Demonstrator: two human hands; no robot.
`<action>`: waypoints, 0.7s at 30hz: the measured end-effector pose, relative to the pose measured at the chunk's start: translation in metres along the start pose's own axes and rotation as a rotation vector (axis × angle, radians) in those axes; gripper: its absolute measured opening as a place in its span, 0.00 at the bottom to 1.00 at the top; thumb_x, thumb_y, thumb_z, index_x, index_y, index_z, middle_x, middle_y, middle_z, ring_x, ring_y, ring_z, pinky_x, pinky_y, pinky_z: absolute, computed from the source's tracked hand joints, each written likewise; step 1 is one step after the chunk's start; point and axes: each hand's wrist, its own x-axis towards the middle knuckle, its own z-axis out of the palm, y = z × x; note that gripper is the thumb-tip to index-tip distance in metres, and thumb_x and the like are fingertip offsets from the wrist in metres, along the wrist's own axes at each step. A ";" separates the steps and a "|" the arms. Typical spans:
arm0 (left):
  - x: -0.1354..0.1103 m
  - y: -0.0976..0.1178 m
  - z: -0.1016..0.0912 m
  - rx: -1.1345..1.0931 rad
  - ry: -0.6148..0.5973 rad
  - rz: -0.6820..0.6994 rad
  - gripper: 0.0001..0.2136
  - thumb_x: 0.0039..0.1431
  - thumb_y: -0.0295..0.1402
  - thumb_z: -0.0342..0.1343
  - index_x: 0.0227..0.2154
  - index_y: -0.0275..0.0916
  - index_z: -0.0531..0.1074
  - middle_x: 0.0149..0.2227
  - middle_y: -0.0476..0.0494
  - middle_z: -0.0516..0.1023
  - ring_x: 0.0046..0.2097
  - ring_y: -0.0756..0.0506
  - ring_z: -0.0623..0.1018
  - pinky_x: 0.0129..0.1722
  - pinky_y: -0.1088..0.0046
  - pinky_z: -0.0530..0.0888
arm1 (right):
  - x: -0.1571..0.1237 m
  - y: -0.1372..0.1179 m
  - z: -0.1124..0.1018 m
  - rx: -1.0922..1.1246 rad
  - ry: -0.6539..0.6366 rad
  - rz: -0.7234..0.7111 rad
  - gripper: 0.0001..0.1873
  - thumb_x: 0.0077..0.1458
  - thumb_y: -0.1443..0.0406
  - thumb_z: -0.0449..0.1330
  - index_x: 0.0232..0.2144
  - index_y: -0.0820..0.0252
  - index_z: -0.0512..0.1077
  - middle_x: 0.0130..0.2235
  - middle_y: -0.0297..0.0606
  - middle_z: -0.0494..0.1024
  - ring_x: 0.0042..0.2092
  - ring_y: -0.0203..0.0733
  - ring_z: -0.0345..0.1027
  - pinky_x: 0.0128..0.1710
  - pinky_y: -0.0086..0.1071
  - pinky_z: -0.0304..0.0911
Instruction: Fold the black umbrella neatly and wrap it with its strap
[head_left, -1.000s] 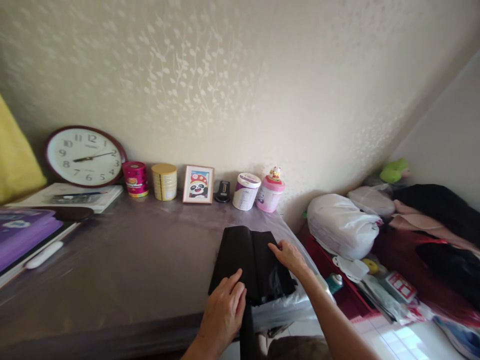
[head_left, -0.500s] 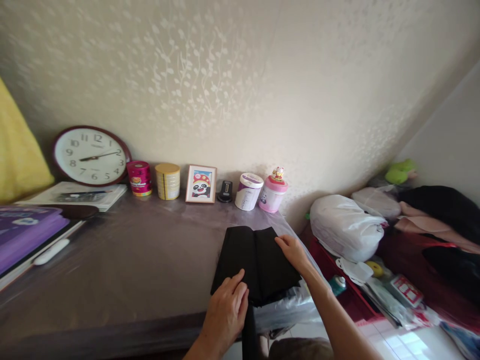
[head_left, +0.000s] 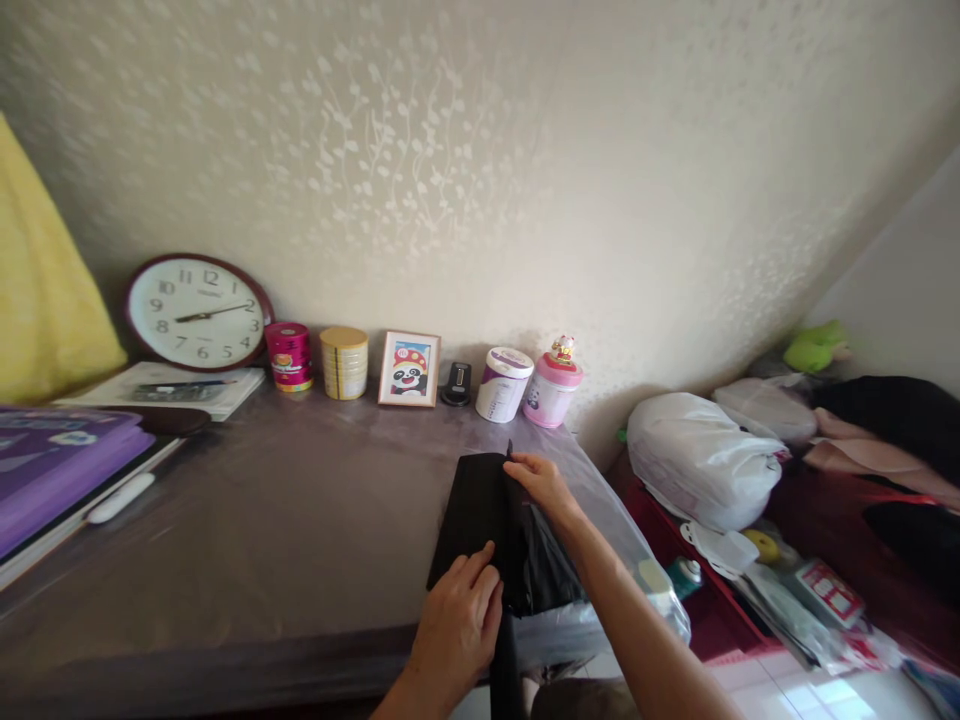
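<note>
A black folded cloth item point(head_left: 474, 500) lies near the table's front right corner, with a dark strap-like strip hanging below it. My right hand point(head_left: 541, 486) pinches the top edge of its right-hand flap and holds that flap raised and turned inward. Shiny, crumpled black material point(head_left: 547, 560) shows beneath the flap. On the lower left part of the cloth rests my left hand point(head_left: 463, 610), index finger stretched out and the other fingers loosely bent. Its thumb is hidden.
Along the wall on the table point(head_left: 300, 520) stand a clock point(head_left: 202, 310), a pink tin point(head_left: 289, 357), a yellow tin point(head_left: 345, 363), a panda picture point(head_left: 409, 370), a white tub point(head_left: 504, 385) and a pink jar point(head_left: 553, 390). Purple folders point(head_left: 67, 470) lie left; a white bag point(head_left: 701, 455) is right.
My right hand has moved left, lifting the right flap of the black cloth and folding it toward the middle. My left hand stays on the cloth. The view has shifted slightly.
</note>
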 end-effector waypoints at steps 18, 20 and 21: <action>0.004 0.009 -0.019 -0.051 0.077 0.087 0.12 0.58 0.24 0.44 0.20 0.41 0.62 0.20 0.50 0.66 0.25 0.50 0.67 0.26 0.72 0.66 | 0.013 0.029 0.055 -0.277 -0.150 -0.063 0.18 0.48 0.68 0.59 0.44 0.66 0.65 0.18 0.27 0.72 0.21 0.33 0.69 0.21 0.23 0.62; 0.006 0.012 -0.022 -0.106 0.078 0.144 0.11 0.58 0.24 0.44 0.23 0.40 0.65 0.23 0.48 0.68 0.28 0.49 0.69 0.30 0.71 0.68 | 0.014 0.031 0.056 -0.385 -0.131 -0.106 0.18 0.48 0.66 0.59 0.44 0.64 0.65 0.18 0.27 0.73 0.23 0.34 0.70 0.24 0.24 0.62; 0.007 0.012 -0.023 -0.118 0.070 0.150 0.09 0.57 0.24 0.45 0.26 0.39 0.67 0.27 0.46 0.71 0.31 0.48 0.71 0.33 0.70 0.70 | 0.014 0.031 0.056 -0.434 -0.125 -0.119 0.19 0.48 0.65 0.59 0.44 0.63 0.66 0.19 0.28 0.74 0.24 0.35 0.71 0.25 0.25 0.62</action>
